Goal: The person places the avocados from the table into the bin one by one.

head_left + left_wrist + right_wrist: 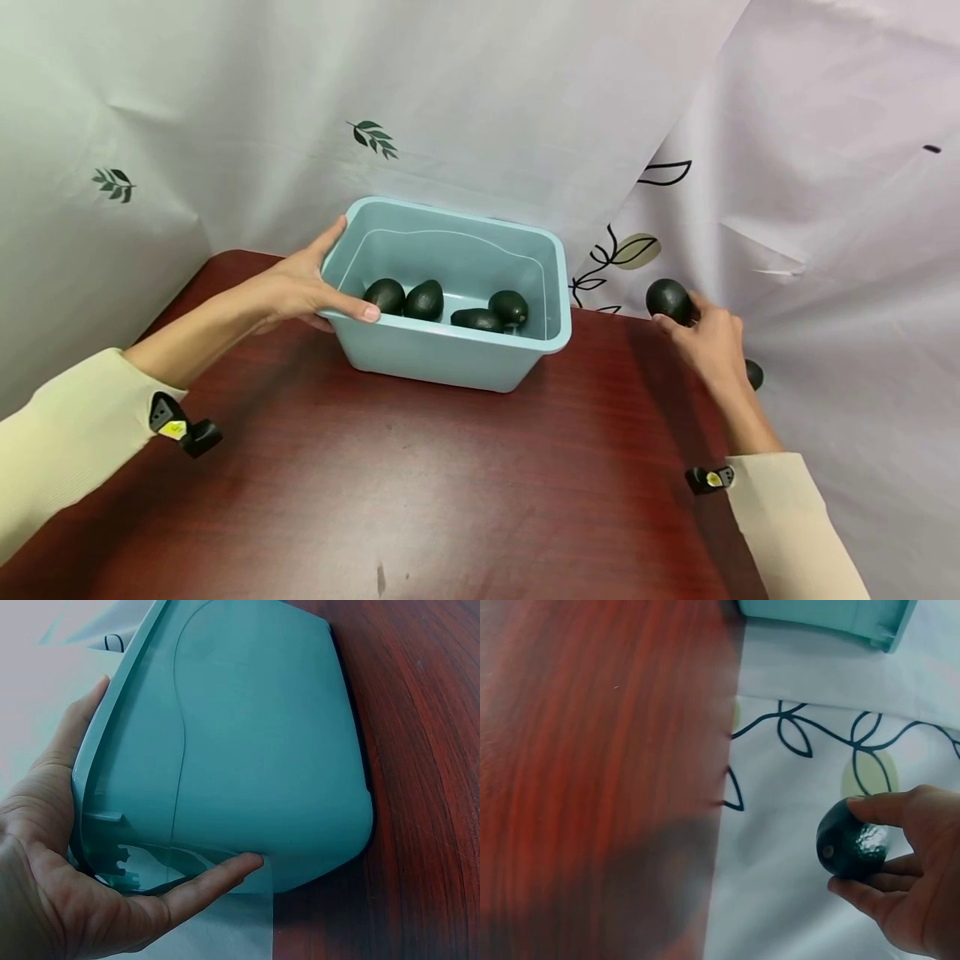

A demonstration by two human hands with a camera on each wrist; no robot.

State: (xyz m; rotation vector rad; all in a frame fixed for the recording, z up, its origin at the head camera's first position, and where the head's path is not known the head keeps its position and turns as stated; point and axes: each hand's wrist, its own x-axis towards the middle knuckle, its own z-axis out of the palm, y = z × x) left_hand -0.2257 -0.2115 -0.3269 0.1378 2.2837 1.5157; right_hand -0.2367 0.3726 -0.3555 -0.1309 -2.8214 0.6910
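Observation:
A light blue plastic bin stands on the table with several dark green avocados lying in it. My left hand grips the bin's left end, its thumb along the front rim and the other fingers at the outer end wall. In the left wrist view that hand curls round the bin's rim. Off to the right of the bin, my right hand pinches one avocado between thumb and fingers. The right wrist view shows this avocado held in front of the white cloth.
Another dark avocado shows partly behind the right wrist, near the table's right edge. White cloth with leaf prints hangs behind and beside the reddish-brown table. Both wrists carry small black camera mounts.

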